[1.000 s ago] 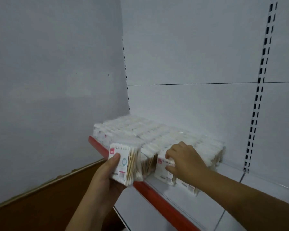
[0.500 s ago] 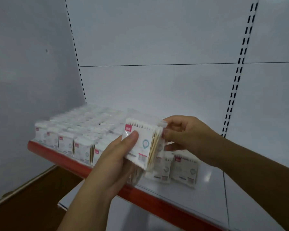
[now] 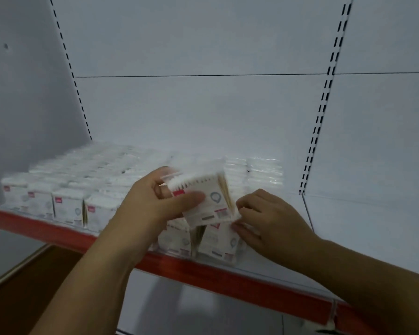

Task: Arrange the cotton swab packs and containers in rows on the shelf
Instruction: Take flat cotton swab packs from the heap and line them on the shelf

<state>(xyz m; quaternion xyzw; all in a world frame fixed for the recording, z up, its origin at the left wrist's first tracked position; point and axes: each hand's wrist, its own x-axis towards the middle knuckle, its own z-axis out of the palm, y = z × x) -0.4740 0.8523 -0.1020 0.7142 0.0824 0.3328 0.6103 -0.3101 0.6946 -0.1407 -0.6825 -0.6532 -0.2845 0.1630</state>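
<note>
My left hand (image 3: pixel 155 201) grips a stack of cotton swab packs (image 3: pixel 203 197), white with red labels, tilted above the shelf's front. My right hand (image 3: pixel 269 221) sits just right of the stack, its fingertips curled on the lower right corner of the front pack. Below them two packs (image 3: pixel 218 240) stand at the front edge of the white shelf (image 3: pixel 288 269). Rows of standing packs (image 3: pixel 78 184) fill the shelf's left part back to the wall.
A red price strip (image 3: pixel 215 274) runs along the shelf's front edge. Bare shelf surface (image 3: pixel 363 238) lies to the right of the packs. Slotted uprights (image 3: pixel 324 112) stand on the back panel. A brown floor (image 3: pixel 22 286) shows below left.
The view has swung slightly left and down. My left hand has carried the stack to the right and tilted it. My right hand has dropped from the stack's top to its lower right corner.
</note>
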